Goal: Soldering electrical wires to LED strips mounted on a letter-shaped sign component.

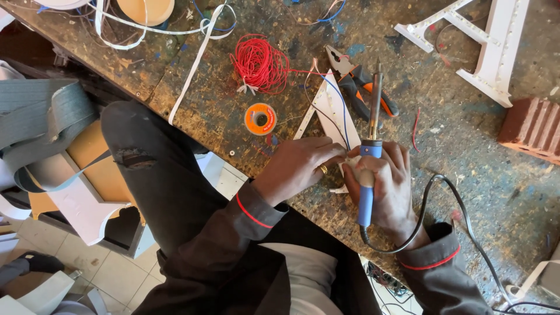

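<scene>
A person's right hand is clamped on a blue-handled soldering iron at centre frame, its tip pointing up-frame over a white triangular letter piece on the paint-spattered counter. The left hand pinches the piece's lower end beside the iron. Red and blue wires already trail across it; soldering appears unfinished

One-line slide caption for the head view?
Right hand grips a blue-handled soldering iron while left hand steadies a white triangular sign piece on the paint-stained workbench.
</scene>
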